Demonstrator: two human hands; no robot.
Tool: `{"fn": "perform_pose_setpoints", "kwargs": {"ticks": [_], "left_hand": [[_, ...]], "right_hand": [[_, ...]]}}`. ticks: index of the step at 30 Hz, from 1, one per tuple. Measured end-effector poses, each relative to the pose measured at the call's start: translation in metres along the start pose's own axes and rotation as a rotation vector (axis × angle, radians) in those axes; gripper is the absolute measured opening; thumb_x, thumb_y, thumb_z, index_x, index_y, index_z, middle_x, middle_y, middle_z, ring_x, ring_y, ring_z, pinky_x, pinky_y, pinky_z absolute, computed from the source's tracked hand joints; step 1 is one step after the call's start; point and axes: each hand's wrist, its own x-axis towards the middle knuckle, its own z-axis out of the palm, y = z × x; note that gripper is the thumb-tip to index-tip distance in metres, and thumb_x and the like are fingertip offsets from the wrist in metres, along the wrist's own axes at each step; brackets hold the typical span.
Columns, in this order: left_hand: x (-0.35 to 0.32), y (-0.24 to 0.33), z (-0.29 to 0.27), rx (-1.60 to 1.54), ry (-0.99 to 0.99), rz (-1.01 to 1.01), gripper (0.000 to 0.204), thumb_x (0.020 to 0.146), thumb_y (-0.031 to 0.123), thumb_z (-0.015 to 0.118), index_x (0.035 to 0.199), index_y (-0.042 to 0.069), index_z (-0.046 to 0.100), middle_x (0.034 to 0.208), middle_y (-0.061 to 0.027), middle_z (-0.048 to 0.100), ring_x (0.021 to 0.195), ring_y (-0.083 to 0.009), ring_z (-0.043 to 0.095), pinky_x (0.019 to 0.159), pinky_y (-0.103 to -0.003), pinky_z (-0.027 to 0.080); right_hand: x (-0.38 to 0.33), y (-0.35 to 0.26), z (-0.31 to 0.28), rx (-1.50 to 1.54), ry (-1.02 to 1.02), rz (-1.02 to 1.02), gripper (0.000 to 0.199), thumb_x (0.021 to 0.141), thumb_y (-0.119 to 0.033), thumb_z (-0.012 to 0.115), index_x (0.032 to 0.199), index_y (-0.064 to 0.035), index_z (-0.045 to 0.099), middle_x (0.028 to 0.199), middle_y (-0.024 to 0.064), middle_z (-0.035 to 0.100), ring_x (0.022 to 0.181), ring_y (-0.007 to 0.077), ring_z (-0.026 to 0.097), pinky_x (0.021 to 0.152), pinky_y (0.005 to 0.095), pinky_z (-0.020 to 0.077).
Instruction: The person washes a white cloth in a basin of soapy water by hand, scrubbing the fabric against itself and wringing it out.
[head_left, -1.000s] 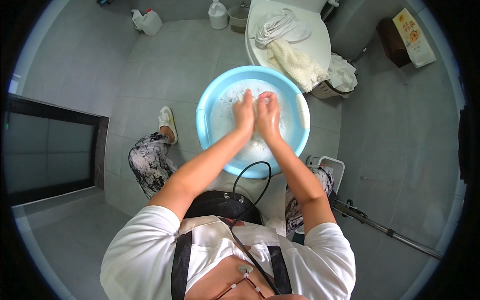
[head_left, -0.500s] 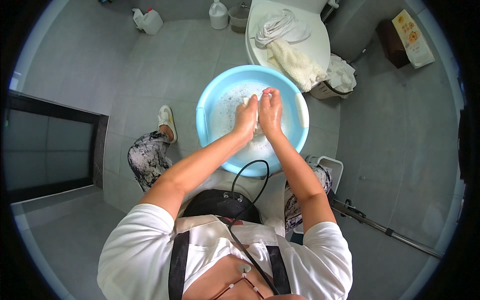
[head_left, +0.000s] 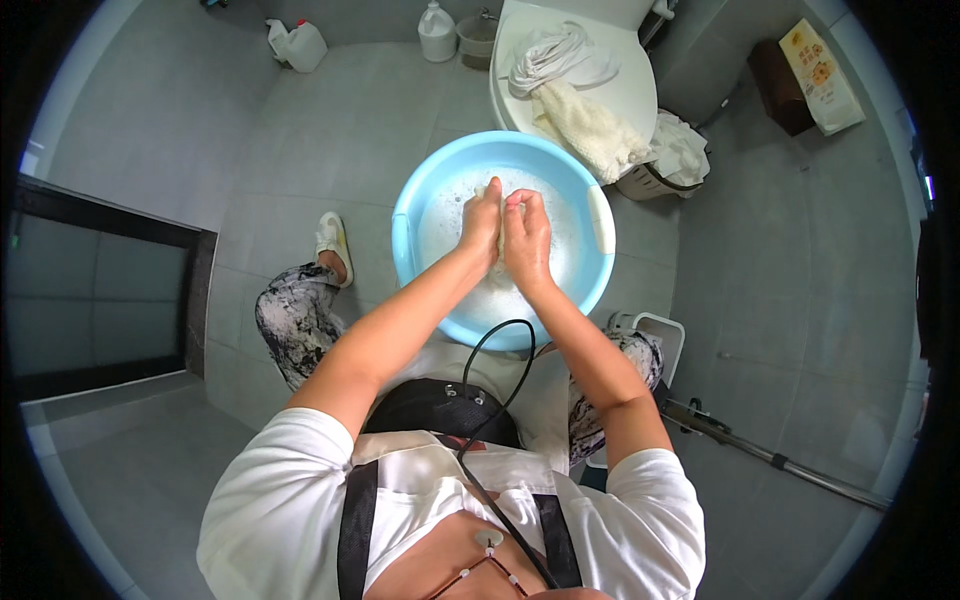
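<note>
A light blue round basin (head_left: 404, 245) stands before me with foamy, soapy water (head_left: 446, 222) in it. Over the middle of the water, my left hand (head_left: 480, 224) and my right hand (head_left: 527, 240) are close together, palms facing. Pressed between them is a white cloth (head_left: 502, 243), of which only a narrow strip shows. Both hands are closed on it, the right one with its fingers curled. Most of the cloth is hidden behind the palms.
Beyond the basin, a cream towel (head_left: 590, 128) and a white cloth bundle (head_left: 552, 58) lie on the toilet lid (head_left: 640, 85). A lined waste bin (head_left: 682, 150) stands beside it. White jugs (head_left: 437, 32) are by the far wall. A metal pole (head_left: 800, 468) lies at right.
Both hands have shifted a little left. The left has slid farther forward and the right has drawn back toward me, with the cloth still between them.
</note>
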Motion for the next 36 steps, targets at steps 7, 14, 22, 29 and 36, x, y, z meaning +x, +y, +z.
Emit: {"fn": "perform_pose_setpoints", "kwargs": {"ticks": [7,14,22,29,36], "left_hand": [[0.001,-0.028,-0.009,-0.047,-0.033,0.036,0.036,0.083,0.036,0.051,0.097,0.003,0.051,0.088,-0.0068,0.055,0.079,-0.0161,0.054,0.067,-0.032,0.046],[0.039,-0.008,-0.067,-0.118,0.045,0.285,0.048,0.082,0.045,0.047,0.104,0.003,0.045,0.099,-0.0082,0.053,0.089,-0.0179,0.053,0.075,-0.031,0.045],[0.056,-0.021,-0.061,-0.116,0.109,0.186,0.046,0.081,0.038,0.055,0.104,-0.001,0.047,0.101,-0.0098,0.053,0.092,-0.0169,0.051,0.077,-0.031,0.042],[0.083,-0.056,-0.073,0.164,0.384,0.076,0.039,0.079,0.026,0.053,0.101,-0.006,0.048,0.097,-0.0167,0.055,0.083,-0.0227,0.054,0.073,-0.031,0.043],[0.083,-0.057,-0.08,0.398,0.336,-0.074,0.034,0.084,0.029,0.044,0.097,-0.002,0.052,0.094,-0.0156,0.055,0.084,-0.0249,0.055,0.07,-0.035,0.044]], "right_hand": [[0.034,0.04,-0.017,0.001,0.062,-0.001,0.013,0.085,-0.014,0.043,0.095,-0.0055,0.046,0.08,0.0093,0.052,0.076,0.0175,0.049,0.069,0.0293,0.039],[0.038,0.054,-0.039,0.452,-0.117,0.252,0.046,0.085,-0.024,0.048,0.125,-0.0071,0.033,0.11,0.0104,0.045,0.099,0.0168,0.042,0.086,0.0284,0.0336],[0.048,0.081,-0.035,0.395,-0.093,0.551,0.043,0.081,-0.019,0.053,0.118,-0.0016,0.039,0.098,0.0085,0.052,0.086,0.0162,0.051,0.071,0.0273,0.0414],[0.051,0.133,-0.022,0.219,-0.052,0.903,0.034,0.077,-0.012,0.056,0.106,0.0031,0.047,0.09,0.0121,0.056,0.073,0.0196,0.056,0.054,0.0273,0.0442],[0.043,0.16,-0.019,-0.298,-0.098,0.779,0.029,0.08,-0.018,0.051,0.102,0.001,0.052,0.088,0.0097,0.057,0.076,0.0192,0.054,0.061,0.0302,0.0448]]}}
